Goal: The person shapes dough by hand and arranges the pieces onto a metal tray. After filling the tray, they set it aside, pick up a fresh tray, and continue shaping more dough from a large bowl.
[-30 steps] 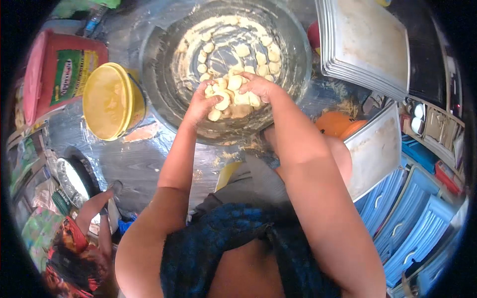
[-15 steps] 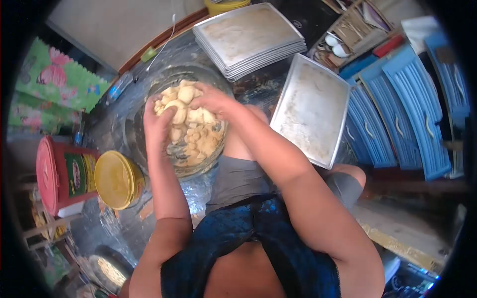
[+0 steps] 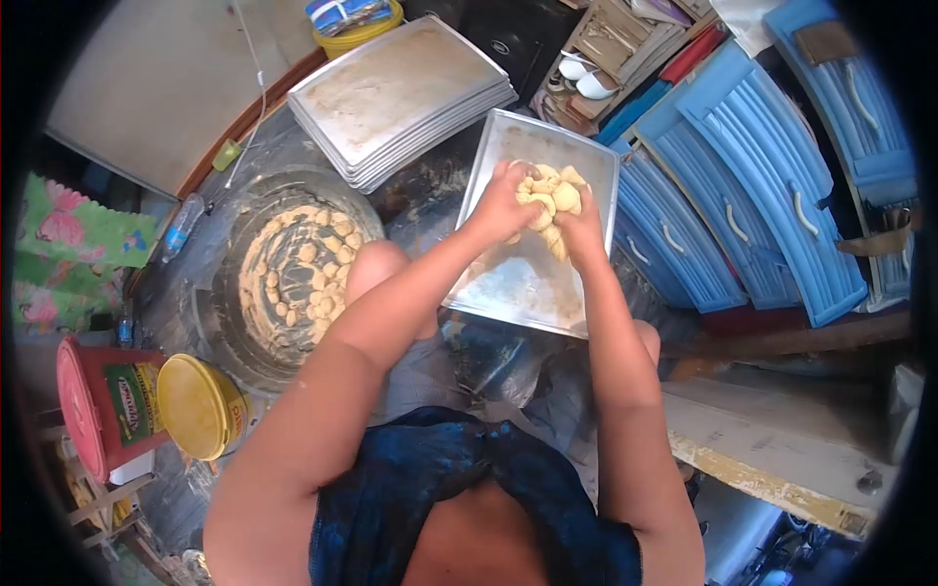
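Between my two hands is a clump of pale yellow dough pieces (image 3: 553, 200), held above a flat metal baking tray (image 3: 528, 293). My left hand (image 3: 503, 207) grips the clump from the left, and my right hand (image 3: 582, 227) cups it from the right and below. Whether any dough touches the tray is hard to tell. A wide round basin (image 3: 217, 293) stands to the left, with many small dough lumps (image 3: 318, 283) spread over its floury bottom.
A stack of baking trays (image 3: 401, 93) lies beyond the basin. At the left stand a yellow-lidded bucket (image 3: 195, 405), a red-lidded bucket (image 3: 83, 410) and a plastic bottle (image 3: 182, 230). Blue drawer fronts (image 3: 743, 186) line the right side, near a wooden board (image 3: 772, 439).
Both hands have lifted a clump of dough out of the basin and carried it right, over the single tray. Fewer dough pieces lie in the basin. The camera view has shifted.
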The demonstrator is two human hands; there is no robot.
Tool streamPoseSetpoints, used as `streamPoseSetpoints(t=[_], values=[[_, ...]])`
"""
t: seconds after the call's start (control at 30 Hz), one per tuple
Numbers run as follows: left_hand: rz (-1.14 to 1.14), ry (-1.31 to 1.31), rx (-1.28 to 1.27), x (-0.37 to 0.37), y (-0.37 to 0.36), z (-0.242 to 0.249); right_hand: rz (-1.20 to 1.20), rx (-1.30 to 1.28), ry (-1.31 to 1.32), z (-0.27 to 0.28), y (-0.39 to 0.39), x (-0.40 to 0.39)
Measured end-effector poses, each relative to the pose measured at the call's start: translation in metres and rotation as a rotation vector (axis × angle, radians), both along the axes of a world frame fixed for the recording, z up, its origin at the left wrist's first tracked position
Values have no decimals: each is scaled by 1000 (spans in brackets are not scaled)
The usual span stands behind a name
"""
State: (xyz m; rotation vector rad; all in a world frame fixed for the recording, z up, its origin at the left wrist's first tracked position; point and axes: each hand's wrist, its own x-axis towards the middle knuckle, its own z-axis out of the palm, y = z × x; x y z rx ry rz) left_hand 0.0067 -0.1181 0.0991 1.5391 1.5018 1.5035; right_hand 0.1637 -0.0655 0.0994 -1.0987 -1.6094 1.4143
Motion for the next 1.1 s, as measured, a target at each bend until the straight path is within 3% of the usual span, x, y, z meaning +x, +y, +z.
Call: streamPoseSetpoints(t=[0.07, 0.1, 0.13, 0.17, 0.27, 0.33, 0.4, 0.43, 0.5, 0.57, 0.6, 0.67, 0.73, 0.8, 0.83, 0.9, 0.93, 1.0, 1.1], values=[[-169, 47, -71, 12, 21, -32, -39, 28, -115, -41, 14, 25], [-289, 104, -307, 11, 26, -40, -24, 155, -450, -66, 20, 38], [-292, 98, -320, 12, 32, -56, -1, 282, -784, -73, 20, 43], [-336, 149, -344, 12, 38, -76, -11, 217, -819, -78, 21, 49], [-364, 248, -459, 4, 57, -76, 156, 115, -790, -66, 42, 57], [-420, 57, -616, -9, 67, -65, 222, 76, -807, -56, 55, 63], [-307, 127, -609, -16, 73, -47, 67, 53, -560, -62, 72, 63], [-278, 5, -676, -21, 80, -47, -62, -53, -499, -50, 76, 55], [-247, -115, -739, -28, 97, -52, -34, -36, -550, -46, 87, 54], [0, 155, -488, -34, 112, -59, -22, 61, -647, -42, 97, 48], [-1, 155, -495, -35, 116, -61, -21, 54, -648, -47, 104, 46], [167, 173, -344, -35, 120, -64, -122, 164, -410, -59, 126, 38], [89, 99, -365, -37, 125, -81, -119, 89, -353, -46, 140, 16], [49, 312, -343, -35, 132, -96, -251, 635, -472, -48, 154, -8], [-56, 414, -440, -34, 131, -90, -248, 634, -472, -62, 159, -19], [-43, 512, -447, -28, 129, -89, -147, 542, -834, -91, 161, -39], [-33, 611, -450, -26, 131, -91, -145, 543, -833, -87, 154, -48], [-27, 623, -449, -28, 134, -95, -19, 582, -1165, -73, 141, -55], [-55, 560, -493, -30, 137, -92, 2, 473, -1122, -51, 152, -50]])
